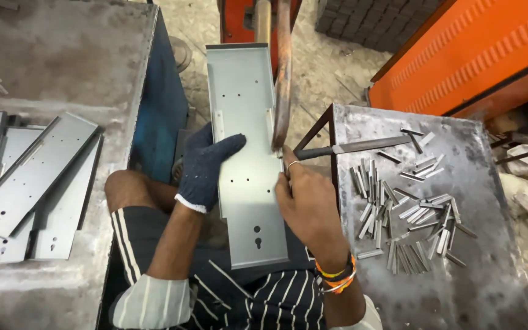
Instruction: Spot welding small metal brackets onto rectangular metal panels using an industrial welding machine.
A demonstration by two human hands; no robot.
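Between two tables, both hands point(249, 177) closed on one grey metal panel point(245, 153).

This is a metal workshop. A worn steel bench point(490, 287) holds a heap of small metal strips point(407, 214). Flat grey metal plates point(32, 183) are stacked on another bench point(62, 55). A big orange machine point(472, 49) stands on a dusty, rough floor point(325, 67).
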